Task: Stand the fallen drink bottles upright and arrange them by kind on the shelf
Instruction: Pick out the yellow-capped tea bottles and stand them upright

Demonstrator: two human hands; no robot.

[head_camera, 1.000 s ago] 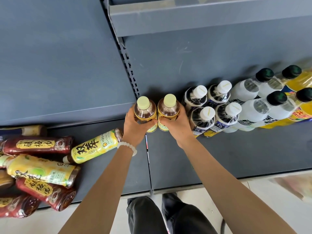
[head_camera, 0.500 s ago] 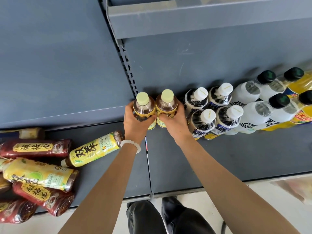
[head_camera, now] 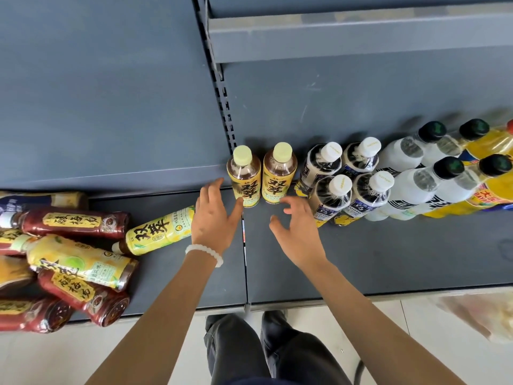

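Two yellow-labelled tea bottles stand upright side by side at the back of the grey shelf. My left hand is open just in front of the left one, fingers spread, holding nothing. My right hand is open too, just in front of the right one. Another yellow tea bottle lies on its side to the left. Beyond it a heap of fallen bottles, red-labelled and yellow-labelled, covers the left shelf end.
To the right stand several white-capped dark bottles, cloudy white bottles with black caps and orange drinks. A slotted upright divides the back panels. An upper shelf edge hangs overhead. My legs and shoes are below.
Both hands have let go of the two upright yellow tea bottles and pulled back toward me, fingers now spread. The bottles stay standing at the back.
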